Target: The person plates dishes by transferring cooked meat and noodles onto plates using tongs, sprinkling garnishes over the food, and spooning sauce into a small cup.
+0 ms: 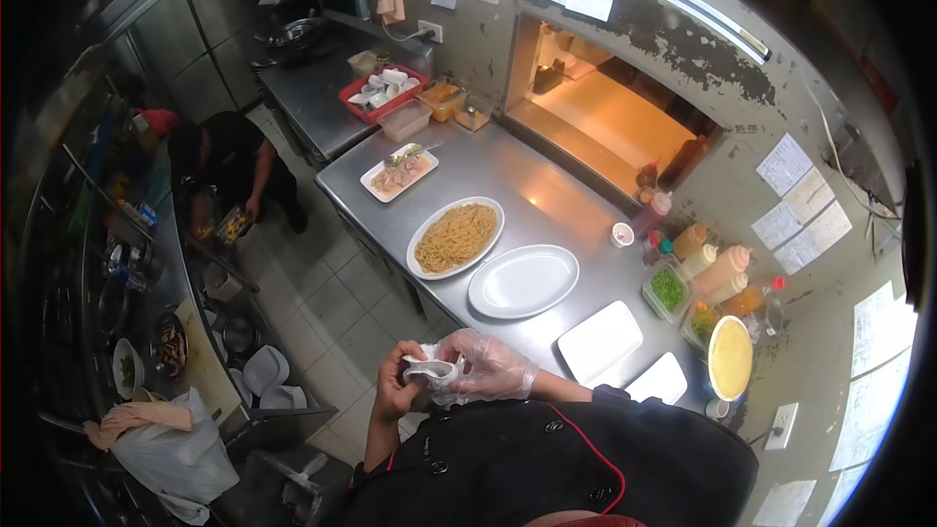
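Note:
In front of my chest, my left hand (392, 385) is bare, with its fingers closed round a small white object (432, 367). That object has a curved, folded-looking rim; whether it is a cup or a cloth I cannot tell. My right hand (491, 368), in a clear plastic glove, grips it from the other side. Beyond my hands on the steel table (381, 161) are an oval plate of noodles (456, 237) and an empty oval plate (524, 281). A rectangular white plate (600, 342) lies to the right, and another (659, 380) sits nearer my body.
A small dish of meat (398, 174) and a red basket of white cups (384, 93) stand farther back. Sauce bottles (724, 266), chopped greens (668, 288) and a yellow-topped tub (730, 358) line the right wall. Another person (239, 161) bends at the left counter.

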A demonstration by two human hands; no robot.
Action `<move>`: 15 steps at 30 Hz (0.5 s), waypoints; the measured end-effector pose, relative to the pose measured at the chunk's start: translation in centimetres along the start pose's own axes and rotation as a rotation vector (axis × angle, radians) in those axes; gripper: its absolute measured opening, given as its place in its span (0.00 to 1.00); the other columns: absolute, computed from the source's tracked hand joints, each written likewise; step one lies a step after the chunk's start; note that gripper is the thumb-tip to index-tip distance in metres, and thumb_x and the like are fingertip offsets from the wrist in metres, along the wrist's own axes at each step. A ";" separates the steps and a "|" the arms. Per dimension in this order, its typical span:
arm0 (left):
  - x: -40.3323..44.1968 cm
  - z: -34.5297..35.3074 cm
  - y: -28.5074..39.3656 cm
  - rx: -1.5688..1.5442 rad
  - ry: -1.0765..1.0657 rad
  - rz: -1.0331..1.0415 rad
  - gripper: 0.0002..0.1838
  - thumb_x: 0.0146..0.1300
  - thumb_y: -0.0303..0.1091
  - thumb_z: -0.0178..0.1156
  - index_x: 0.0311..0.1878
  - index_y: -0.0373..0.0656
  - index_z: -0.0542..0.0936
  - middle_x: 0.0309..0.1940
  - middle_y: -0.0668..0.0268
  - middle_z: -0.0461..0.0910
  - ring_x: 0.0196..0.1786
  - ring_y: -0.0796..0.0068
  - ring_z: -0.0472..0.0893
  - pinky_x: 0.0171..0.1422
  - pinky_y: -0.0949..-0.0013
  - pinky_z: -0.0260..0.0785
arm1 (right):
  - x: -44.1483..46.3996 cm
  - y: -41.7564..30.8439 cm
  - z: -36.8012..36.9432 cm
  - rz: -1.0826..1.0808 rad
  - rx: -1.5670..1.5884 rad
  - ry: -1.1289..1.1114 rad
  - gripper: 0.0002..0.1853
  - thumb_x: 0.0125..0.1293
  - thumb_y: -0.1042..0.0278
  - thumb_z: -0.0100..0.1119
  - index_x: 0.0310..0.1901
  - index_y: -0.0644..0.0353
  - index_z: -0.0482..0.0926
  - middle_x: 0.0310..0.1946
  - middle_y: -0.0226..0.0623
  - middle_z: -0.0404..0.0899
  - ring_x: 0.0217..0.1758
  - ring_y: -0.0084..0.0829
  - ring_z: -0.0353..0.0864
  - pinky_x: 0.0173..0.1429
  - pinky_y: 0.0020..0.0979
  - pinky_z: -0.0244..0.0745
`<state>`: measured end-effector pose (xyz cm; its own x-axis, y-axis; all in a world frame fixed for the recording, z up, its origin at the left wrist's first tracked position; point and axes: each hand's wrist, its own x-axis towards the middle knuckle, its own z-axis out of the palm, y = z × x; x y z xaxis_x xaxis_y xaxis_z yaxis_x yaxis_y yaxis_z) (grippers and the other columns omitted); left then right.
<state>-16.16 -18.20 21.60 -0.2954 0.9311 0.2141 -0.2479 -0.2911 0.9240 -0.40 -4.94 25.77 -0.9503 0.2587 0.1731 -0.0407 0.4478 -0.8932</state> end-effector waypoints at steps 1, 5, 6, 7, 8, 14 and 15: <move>0.1 0.5 0.6 0.010 0.022 -0.035 0.15 0.50 0.20 0.53 0.44 0.39 0.72 0.37 0.68 0.74 0.40 0.81 0.73 0.45 0.78 0.63 | 0.0 0.0 0.0 -0.005 -0.019 0.041 0.16 0.53 0.63 0.65 0.40 0.61 0.75 0.38 0.38 0.73 0.40 0.34 0.75 0.39 0.32 0.73; -0.1 0.8 0.0 0.092 0.087 -0.055 0.22 0.52 0.15 0.47 0.53 0.37 0.71 0.42 0.65 0.76 0.45 0.79 0.74 0.52 0.77 0.64 | -0.4 1.6 -0.1 -0.068 -0.015 0.044 0.15 0.51 0.63 0.64 0.38 0.60 0.74 0.44 0.42 0.71 0.48 0.38 0.72 0.49 0.36 0.70; -0.1 0.8 0.0 0.102 0.069 -0.052 0.23 0.52 0.15 0.47 0.54 0.37 0.71 0.42 0.65 0.76 0.45 0.79 0.74 0.51 0.77 0.64 | -0.4 1.5 0.0 -0.112 -0.029 0.089 0.15 0.50 0.63 0.64 0.38 0.60 0.74 0.45 0.43 0.70 0.50 0.39 0.71 0.52 0.37 0.69; -0.1 0.8 0.0 0.112 0.051 -0.049 0.23 0.53 0.15 0.46 0.54 0.37 0.70 0.42 0.65 0.76 0.44 0.80 0.74 0.51 0.77 0.64 | -0.5 1.4 0.1 -0.155 -0.044 0.133 0.15 0.50 0.63 0.64 0.37 0.60 0.74 0.46 0.44 0.70 0.51 0.40 0.71 0.55 0.38 0.67; -0.1 0.8 0.0 0.122 0.033 -0.046 0.24 0.53 0.15 0.46 0.55 0.37 0.70 0.41 0.65 0.76 0.44 0.80 0.74 0.51 0.78 0.64 | -0.5 0.9 -0.2 -0.182 -0.041 0.121 0.15 0.49 0.63 0.64 0.37 0.60 0.74 0.46 0.44 0.69 0.52 0.41 0.70 0.56 0.39 0.65; -0.2 1.6 0.4 0.265 0.079 -0.081 0.21 0.55 0.16 0.46 0.53 0.37 0.71 0.40 0.63 0.77 0.42 0.81 0.74 0.49 0.80 0.64 | -1.0 0.3 -1.5 -0.042 0.063 -0.129 0.16 0.48 0.65 0.66 0.36 0.60 0.73 0.46 0.42 0.69 0.49 0.40 0.71 0.53 0.37 0.66; -0.1 1.3 0.1 0.263 0.114 -0.068 0.21 0.55 0.15 0.46 0.53 0.37 0.71 0.40 0.62 0.77 0.42 0.80 0.75 0.48 0.79 0.65 | -1.1 0.6 -1.6 -0.003 0.049 -0.157 0.16 0.49 0.66 0.65 0.38 0.60 0.72 0.45 0.41 0.69 0.48 0.38 0.72 0.53 0.36 0.66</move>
<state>-14.93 -18.06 22.10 -0.3920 0.9114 0.1254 -0.0275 -0.1479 0.9886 1.08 -3.56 25.67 -0.9865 0.1188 0.1127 -0.0554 0.4052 -0.9126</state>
